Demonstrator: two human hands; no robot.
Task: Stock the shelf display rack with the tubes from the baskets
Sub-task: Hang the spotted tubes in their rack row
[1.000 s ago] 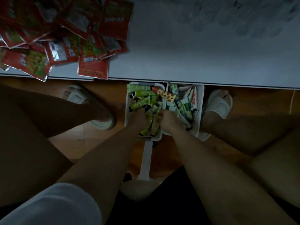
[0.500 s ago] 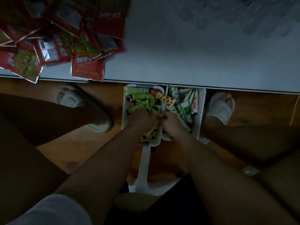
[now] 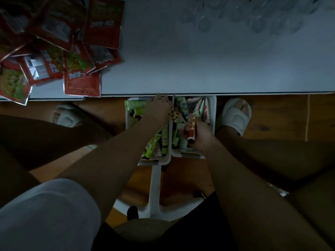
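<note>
Two white baskets stand side by side on the floor under the table edge, the left basket (image 3: pixel 129 122) and the right basket (image 3: pixel 212 113), both full of several colourful tubes. My left hand (image 3: pixel 159 105) reaches over the far end of the left basket near the table edge, fingers curled down; a spotted tube (image 3: pixel 175 115) lies just beside it, and I cannot tell whether it is held. My right hand (image 3: pixel 200 134) grips a red-and-yellow spotted tube with a dark cap (image 3: pixel 192 131) over the right basket. No display rack is in view.
A white table (image 3: pixel 199 60) fills the upper view, with a heap of red snack packets (image 3: pixel 59 51) at its left. My legs and white slippers (image 3: pixel 235 115) flank the baskets on the wooden floor. A white stand base (image 3: pixel 155 192) lies between my knees.
My left hand moved from the basket's middle to its far end near the table edge. My right hand lifted a spotted tube out of the pile and now holds it.
</note>
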